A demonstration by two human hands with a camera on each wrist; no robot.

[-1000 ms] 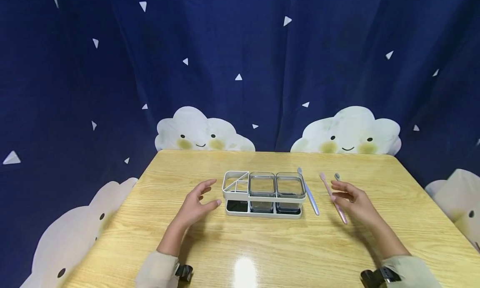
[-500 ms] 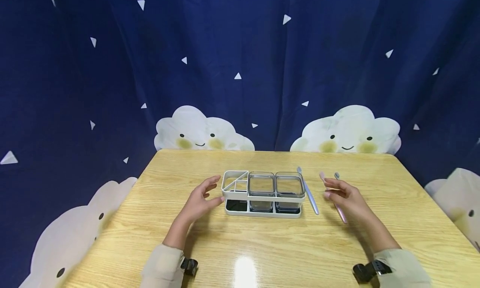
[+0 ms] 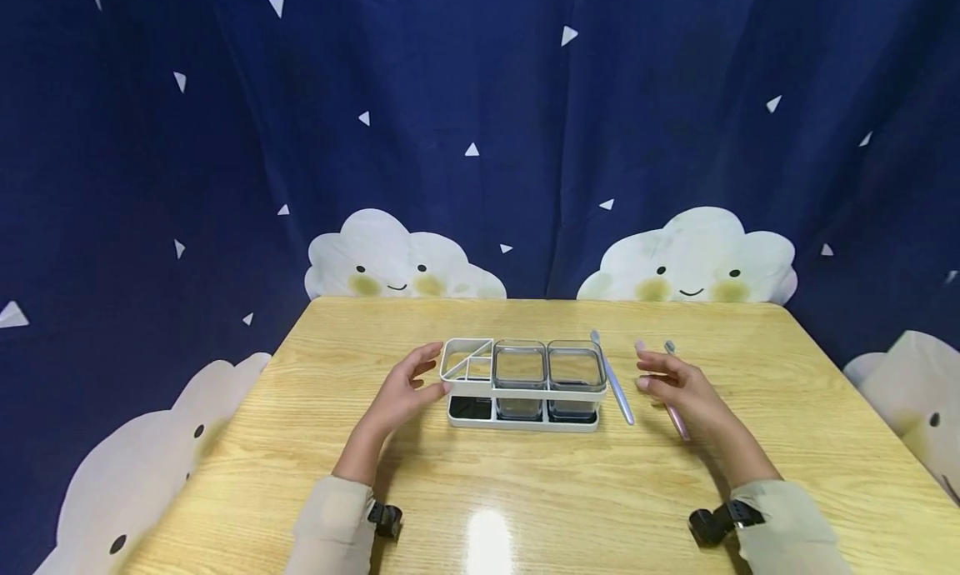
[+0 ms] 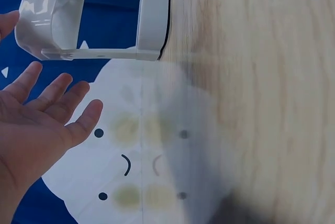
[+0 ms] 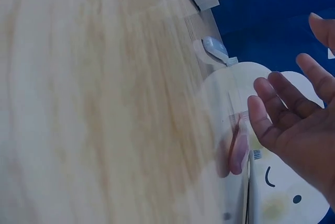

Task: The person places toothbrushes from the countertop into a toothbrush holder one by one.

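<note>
Your left hand (image 3: pixel 402 392) sits at nine o'clock of the white wire-frame organiser rack (image 3: pixel 522 383), palm turned toward it, fingers loose and gripping nothing; its fingertips look to be just at the rack's left end, though whether they touch is unclear. The rack stands mid-way across the light wooden table (image 3: pixel 525 492), two clear square cups (image 3: pixel 547 367) seated in it. Your right hand (image 3: pixel 678 387) hovers at three o'clock of the rack, fingers relaxed, holding nothing. Between that hand and the rack lies a pale blue toothbrush (image 3: pixel 613 381). A pink toothbrush (image 3: pixel 675 417) lies under your right hand, a grey-headed one (image 3: pixel 668 347) just beyond it.
</note>
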